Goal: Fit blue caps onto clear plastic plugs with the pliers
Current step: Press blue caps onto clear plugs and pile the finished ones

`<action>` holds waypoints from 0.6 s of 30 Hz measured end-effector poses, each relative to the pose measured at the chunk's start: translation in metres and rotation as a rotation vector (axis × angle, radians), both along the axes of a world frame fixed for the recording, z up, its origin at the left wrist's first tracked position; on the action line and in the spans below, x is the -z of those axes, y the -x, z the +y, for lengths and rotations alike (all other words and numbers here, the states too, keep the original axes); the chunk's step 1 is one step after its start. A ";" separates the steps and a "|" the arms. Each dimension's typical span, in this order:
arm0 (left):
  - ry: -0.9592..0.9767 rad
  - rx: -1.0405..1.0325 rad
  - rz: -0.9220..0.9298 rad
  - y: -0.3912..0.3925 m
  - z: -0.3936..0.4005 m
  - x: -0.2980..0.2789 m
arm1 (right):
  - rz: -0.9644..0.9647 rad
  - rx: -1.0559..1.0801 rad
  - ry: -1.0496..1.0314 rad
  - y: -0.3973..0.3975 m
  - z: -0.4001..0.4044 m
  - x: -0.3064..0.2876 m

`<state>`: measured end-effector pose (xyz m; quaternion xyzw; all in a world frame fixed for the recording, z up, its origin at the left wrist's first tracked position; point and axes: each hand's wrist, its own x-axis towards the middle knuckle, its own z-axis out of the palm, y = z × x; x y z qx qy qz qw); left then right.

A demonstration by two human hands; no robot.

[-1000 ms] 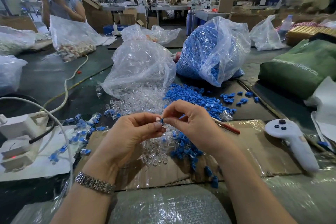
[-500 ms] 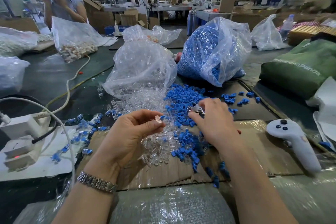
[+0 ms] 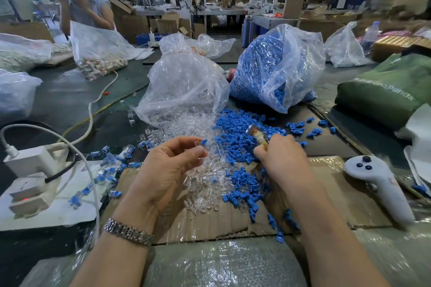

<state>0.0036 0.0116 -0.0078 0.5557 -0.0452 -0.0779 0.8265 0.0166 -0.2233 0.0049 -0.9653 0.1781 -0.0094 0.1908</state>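
My left hand [image 3: 168, 170] pinches a clear plug with a blue cap [image 3: 201, 144] on its end, between thumb and fingertips, above the loose clear plugs [image 3: 205, 184]. My right hand [image 3: 282, 158] is curled round the pliers [image 3: 257, 134], whose blurred head points up and left over the heap of blue caps [image 3: 240, 137]. The two hands are apart. Capped plugs [image 3: 105, 165] lie scattered to the left on white paper.
A clear bag of plugs [image 3: 184, 86] and a bag of blue caps [image 3: 275, 65] stand behind the heaps. A white power adapter with cables [image 3: 30, 161] sits left, a white controller [image 3: 377, 184] and green bag [image 3: 384, 86] right. A person [image 3: 81, 0] works at far left.
My hands were joined on one plug; the right hand has pulled away to the right over the blue caps and now grips the pliers. The left hand stays, still pinching the plug.
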 end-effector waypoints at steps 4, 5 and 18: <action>0.086 -0.064 0.053 -0.002 0.001 -0.002 | -0.185 -0.043 -0.422 0.008 -0.007 -0.014; 0.112 -0.070 0.063 -0.003 0.001 -0.003 | -0.162 -0.095 -0.535 0.012 -0.008 -0.019; 0.086 -0.157 0.042 -0.007 0.001 -0.002 | 0.312 -0.643 -0.851 0.028 0.026 -0.026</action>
